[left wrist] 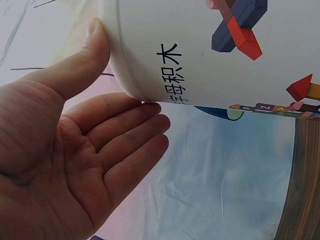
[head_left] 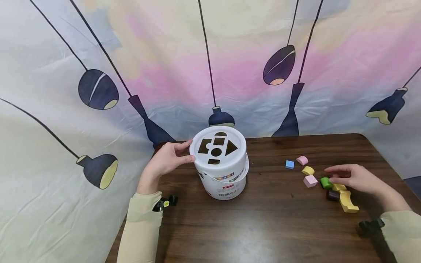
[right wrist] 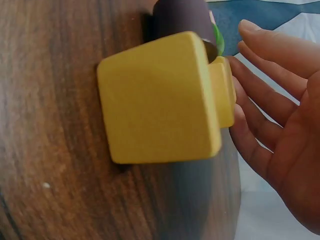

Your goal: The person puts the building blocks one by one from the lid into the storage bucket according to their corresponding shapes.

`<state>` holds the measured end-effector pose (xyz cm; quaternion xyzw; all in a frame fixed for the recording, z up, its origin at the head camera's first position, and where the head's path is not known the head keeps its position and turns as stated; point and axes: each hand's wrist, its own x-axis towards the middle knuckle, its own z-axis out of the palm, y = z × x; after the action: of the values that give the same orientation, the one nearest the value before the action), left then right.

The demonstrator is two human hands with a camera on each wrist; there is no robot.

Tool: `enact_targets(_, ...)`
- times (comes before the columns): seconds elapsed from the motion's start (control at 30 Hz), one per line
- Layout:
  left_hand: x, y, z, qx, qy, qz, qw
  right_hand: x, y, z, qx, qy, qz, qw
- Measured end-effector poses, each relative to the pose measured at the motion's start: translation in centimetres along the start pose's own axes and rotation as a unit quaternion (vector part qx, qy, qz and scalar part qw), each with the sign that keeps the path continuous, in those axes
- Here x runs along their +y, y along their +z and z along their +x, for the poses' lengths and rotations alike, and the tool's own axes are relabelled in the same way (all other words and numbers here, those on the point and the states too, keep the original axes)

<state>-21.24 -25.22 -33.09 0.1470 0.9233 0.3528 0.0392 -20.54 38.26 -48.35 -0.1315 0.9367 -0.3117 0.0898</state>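
Left hand: left hand (head_left: 166, 159) at 9 o'clock of the white bucket (head_left: 221, 171), fingers straight, thumb and fingertips touching the lid rim (left wrist: 118, 60); steadies it, no curled grip.
Bucket: upright on the wooden table (head_left: 263, 226), left of centre; lid has cut-out holes (arch, square, triangle, circle, others).
Blocks: loose group at 3 o'clock of bucket, well apart from it: blue (head_left: 289, 164), pink (head_left: 302, 160), yellow (head_left: 308, 170), pink cube (head_left: 310, 180), green block (head_left: 326, 182), dark cylinder (head_left: 332, 195), big yellow arch block (head_left: 348, 202).
Right hand: right hand (head_left: 356, 178) open and flat, fingertips at the green block, holding nothing.
Doing it well (my view): keep left hand pressing the rim so bucket won't slide; pinch one block by its flat sides, check shape vs. hole first.
Hard to see: bucket inside hidden; small yellow block under right palm partly covered; right wrist view blurred, arch block (right wrist: 160, 97) fills it.
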Motion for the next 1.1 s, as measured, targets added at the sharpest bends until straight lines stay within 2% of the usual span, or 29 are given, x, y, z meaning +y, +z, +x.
enact_targets(0.33, -0.16, -0.07, -0.13, 0.0, -0.008, -0.004, 1.0, 0.85, 0.68, 0.63, -0.035, -0.01, 0.002, 0.999)
enact_targets(0.5, -0.08, -0.03, -0.06, -0.001, -0.006, -0.007, 1.0, 0.85, 0.67, 0.63, -0.036, 0.006, -0.016, 0.999)
enact_targets(1.1, -0.14, 0.03, 0.08, 0.0, -0.003, -0.008, 1.0, 0.87, 0.99, 0.66, -0.039, 0.011, 0.002, 0.999)
